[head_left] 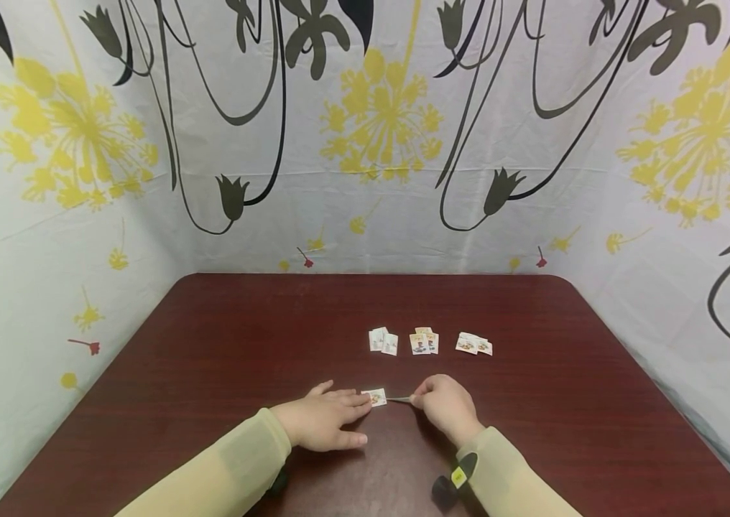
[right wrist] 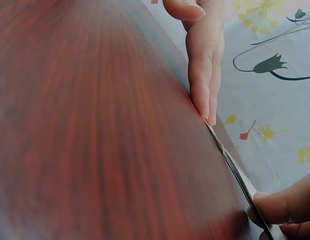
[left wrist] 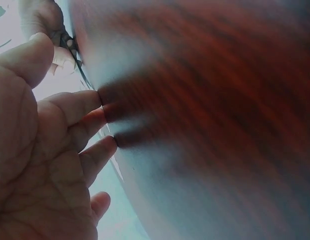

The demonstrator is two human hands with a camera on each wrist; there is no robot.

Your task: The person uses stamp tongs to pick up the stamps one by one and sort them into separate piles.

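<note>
My left hand [head_left: 329,418] lies palm down with its fingers straight, fingertips on the left edge of a small white printed card [head_left: 376,397]. In the left wrist view the fingertips [left wrist: 107,137] meet the tabletop. Thumb and fingers of my right hand [head_left: 449,408] pinch slim dark tweezers [right wrist: 240,182], held low and nearly flat. Their narrow end points left and reaches the card's right edge. Edge-on in the right wrist view, the tweezers run from the pinching fingers towards my left fingertips.
Beyond my hands, three little groups of overlapping picture cards lie in a row: a left group [head_left: 389,345], a middle group [head_left: 419,345] and a right group [head_left: 466,345]. The dark red wooden table [head_left: 261,323] is enclosed by patterned white cloth [head_left: 365,237].
</note>
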